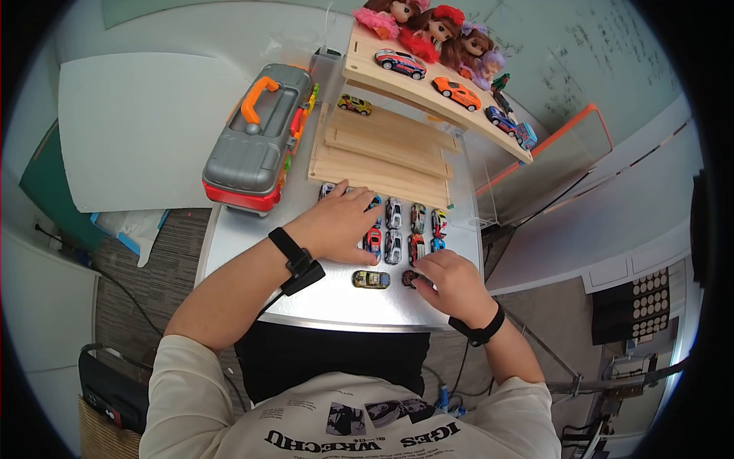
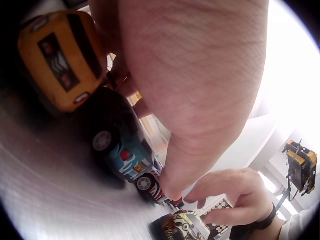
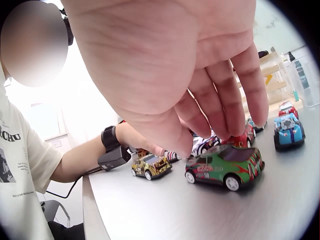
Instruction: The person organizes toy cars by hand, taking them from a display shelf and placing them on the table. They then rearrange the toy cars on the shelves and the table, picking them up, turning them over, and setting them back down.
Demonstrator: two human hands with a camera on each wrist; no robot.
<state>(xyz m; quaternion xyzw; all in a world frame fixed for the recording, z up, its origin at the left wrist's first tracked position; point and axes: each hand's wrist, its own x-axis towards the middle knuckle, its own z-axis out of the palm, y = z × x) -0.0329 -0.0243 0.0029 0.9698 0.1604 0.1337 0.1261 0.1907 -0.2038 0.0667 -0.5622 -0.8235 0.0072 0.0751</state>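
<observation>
**Both my hands open over the toy cars on the table**

I can count at least eleven toy cars (image 1: 393, 247) on the metal-topped table (image 1: 313, 302); my left hand (image 1: 332, 228) hides part of the group, so I can't tell the full number. To the right of that hand stand three columns of two. The red car (image 1: 372, 241) is by my left thumb, with a blue one beyond it. Nearest my body are two more: the yellow patterned car (image 1: 371, 280) and the green-and-red car (image 3: 225, 166).

My left hand is open, palm down and fingers spread across the cars, the thumb reaching down beside the red car. An orange car (image 2: 62, 60) and a teal car (image 2: 127, 150) sit close under it. It grips none that I can see.

My right hand (image 1: 456, 284) is open too, its fingers extended above the green-and-red car and the thumb tip at one end of it; I can't tell whether it presses there.

Beyond the cars is one stepped wooden rack (image 1: 390, 172), with one yellow car (image 1: 355, 105) on it. The raised wooden shelf (image 1: 367, 69) holds four cars, three larger dolls (image 1: 436, 32) and one small purple-haired figure (image 1: 493, 64). One grey toolbox (image 1: 256, 141) with an orange handle stands on the left.
</observation>
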